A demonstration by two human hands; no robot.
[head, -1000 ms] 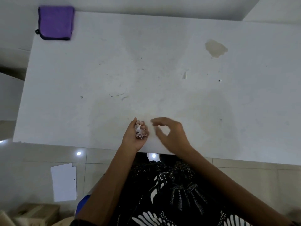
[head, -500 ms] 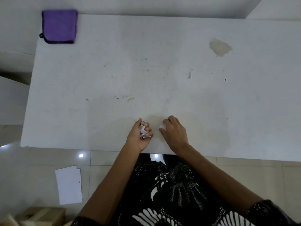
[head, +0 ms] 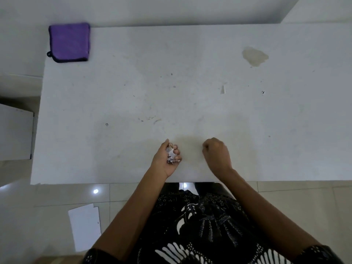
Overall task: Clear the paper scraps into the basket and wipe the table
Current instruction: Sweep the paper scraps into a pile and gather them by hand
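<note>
A bundle of crumpled paper scraps [head: 171,155] is gripped in the left hand [head: 165,161], palm turned up, fingers curled round the bundle. This hand is held over the near edge of the white table [head: 118,96], at about 6 o'clock from the table's middle. The right hand [head: 216,154] is seen just beside it, at 3 o'clock from the left, back upward and fingers curled under. Whether anything is enclosed in it cannot be told. One small paper sliver [head: 223,89] is left lying on the tabletop at 12 o'clock from the right hand, well apart from it. A brownish stain [head: 255,57] is seen farther out, toward 1 o'clock. A folded purple cloth [head: 69,42] is placed on the far corner at 10 o'clock. White sheets [head: 84,226] are seen on the tiled floor at 7 o'clock.
</note>
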